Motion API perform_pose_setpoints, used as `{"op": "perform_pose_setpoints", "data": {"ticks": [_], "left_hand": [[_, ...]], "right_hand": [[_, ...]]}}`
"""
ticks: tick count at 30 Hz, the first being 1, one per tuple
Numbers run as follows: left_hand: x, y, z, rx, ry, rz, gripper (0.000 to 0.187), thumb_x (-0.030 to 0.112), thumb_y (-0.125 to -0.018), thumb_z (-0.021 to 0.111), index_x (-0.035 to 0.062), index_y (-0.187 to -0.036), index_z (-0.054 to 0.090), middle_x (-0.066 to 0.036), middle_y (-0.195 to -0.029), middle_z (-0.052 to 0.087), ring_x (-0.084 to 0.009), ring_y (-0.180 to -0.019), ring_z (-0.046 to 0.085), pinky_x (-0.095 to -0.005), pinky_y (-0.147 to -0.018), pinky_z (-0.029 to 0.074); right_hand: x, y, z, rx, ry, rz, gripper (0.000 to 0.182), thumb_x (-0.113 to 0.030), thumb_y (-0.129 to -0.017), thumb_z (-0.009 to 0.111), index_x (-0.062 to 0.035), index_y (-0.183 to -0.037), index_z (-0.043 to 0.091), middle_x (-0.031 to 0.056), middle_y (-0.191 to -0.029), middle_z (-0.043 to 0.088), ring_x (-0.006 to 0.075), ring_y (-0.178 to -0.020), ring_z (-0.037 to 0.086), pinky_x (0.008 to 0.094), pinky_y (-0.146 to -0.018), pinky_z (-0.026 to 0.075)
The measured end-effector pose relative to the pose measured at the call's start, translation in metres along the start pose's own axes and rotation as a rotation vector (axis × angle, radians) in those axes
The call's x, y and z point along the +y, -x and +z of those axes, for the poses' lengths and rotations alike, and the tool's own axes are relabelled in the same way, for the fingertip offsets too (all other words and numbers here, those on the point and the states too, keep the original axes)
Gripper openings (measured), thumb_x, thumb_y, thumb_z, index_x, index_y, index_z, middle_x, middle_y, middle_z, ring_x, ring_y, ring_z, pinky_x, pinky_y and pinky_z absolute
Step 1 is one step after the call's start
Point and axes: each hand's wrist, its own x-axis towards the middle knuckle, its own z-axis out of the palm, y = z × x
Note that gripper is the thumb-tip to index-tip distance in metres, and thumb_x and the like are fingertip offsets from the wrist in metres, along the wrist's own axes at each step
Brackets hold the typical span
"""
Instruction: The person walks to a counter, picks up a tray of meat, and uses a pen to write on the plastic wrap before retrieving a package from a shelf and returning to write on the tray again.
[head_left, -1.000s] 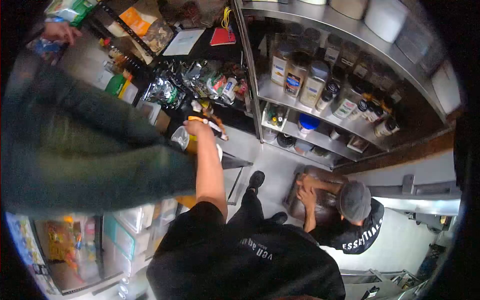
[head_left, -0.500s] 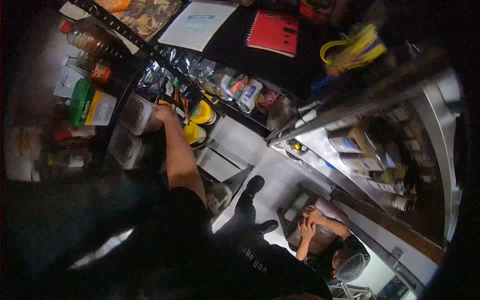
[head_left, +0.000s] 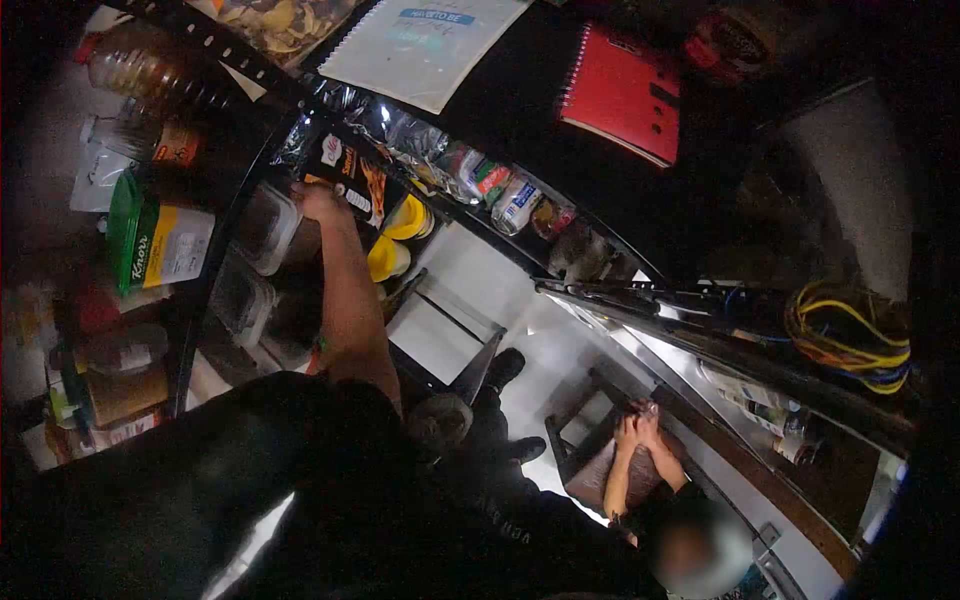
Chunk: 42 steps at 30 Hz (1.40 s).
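Note:
My left hand (head_left: 318, 203) reaches into the shelf with the arm stretched out, its fingers curled at the edge of a clear lidded plastic container (head_left: 263, 230) with dark contents. A second clear container (head_left: 240, 298) stands in front of it. Just beyond my fingers is a black packet (head_left: 350, 175) with a food picture. Two yellow-lidded tubs (head_left: 410, 217) sit to the right of my wrist. On the other side is a Knorr tub (head_left: 155, 245) with a green lid. My right hand is out of view.
A white spiral notebook (head_left: 425, 50) and a red notebook (head_left: 625, 95) lie on the dark top above the shelf. Yellow cables (head_left: 850, 335) hang at the right. At the lower right, a co-worker's hands (head_left: 640, 428) rest over a brown stool seat (head_left: 600, 485).
The view has turned, shifting the notebooks right. My left hand stays at the container, its fingers slightly higher in the picture. The co-worker's hands have come together.

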Motion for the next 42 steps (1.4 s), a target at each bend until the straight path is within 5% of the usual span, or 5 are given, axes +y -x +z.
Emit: {"op": "perform_pose_setpoints", "data": {"ticks": [23,25,30,38,42], "left_hand": [[0.024,0.087,0.04,0.036,-0.503,-0.147,0.087,0.054,-0.084,0.066,-0.0045,-0.137,0.03,-0.02,-0.131,0.045,-0.0287,-0.118,0.048,-0.0361,-0.102,0.036],[-0.043,0.083,0.001,-0.276,-0.265,0.002,0.032,0.026,-0.097,0.058,0.0033,-0.117,0.049,-0.006,-0.107,0.055,-0.0151,-0.094,0.056,-0.033,-0.083,0.046],[-0.025,0.076,0.024,-0.239,-0.208,-0.205,0.012,0.016,-0.098,0.054,0.0069,-0.105,0.05,-0.002,-0.081,0.05,-0.0122,-0.072,0.053,-0.0304,-0.058,0.043],[-0.08,0.019,0.049,-0.699,-0.222,-0.124,0.032,0.014,-0.093,0.057,0.0082,-0.124,0.053,-0.004,-0.1,0.058,-0.0184,-0.094,0.056,-0.0345,-0.081,0.046],[-0.07,0.033,0.055,-0.653,-0.339,-0.407,0.034,0.023,-0.097,0.05,0.0048,-0.126,0.051,-0.004,-0.117,0.058,-0.0202,-0.102,0.055,-0.0386,-0.085,0.047]], "right_hand": [[0.002,-0.005,0.037,0.008,0.213,-0.083,0.04,-0.032,-0.094,0.047,-0.0006,-0.119,0.051,0.011,-0.118,0.058,0.0249,-0.101,0.054,0.0377,-0.089,0.041],[0.006,-0.001,0.044,0.011,0.3,-0.116,0.041,-0.031,-0.095,0.046,0.0004,-0.12,0.05,0.0116,-0.118,0.057,0.0253,-0.101,0.054,0.0373,-0.089,0.042],[0.014,0.025,0.067,0.348,2.516,-0.238,0.042,-0.03,-0.097,0.044,0.0029,-0.123,0.049,0.0131,-0.12,0.056,0.0262,-0.1,0.054,0.0362,-0.089,0.042],[-0.081,0.157,-0.041,-0.073,2.722,-0.264,0.044,-0.028,-0.099,0.041,0.0063,-0.126,0.047,0.0151,-0.121,0.055,0.0276,-0.1,0.053,0.0347,-0.089,0.042],[0.003,0.183,0.032,0.604,2.821,0.049,0.031,-0.027,-0.094,0.047,-0.0021,-0.11,0.057,0.0131,-0.102,0.061,0.0268,-0.088,0.058,0.0379,-0.079,0.046]]}}
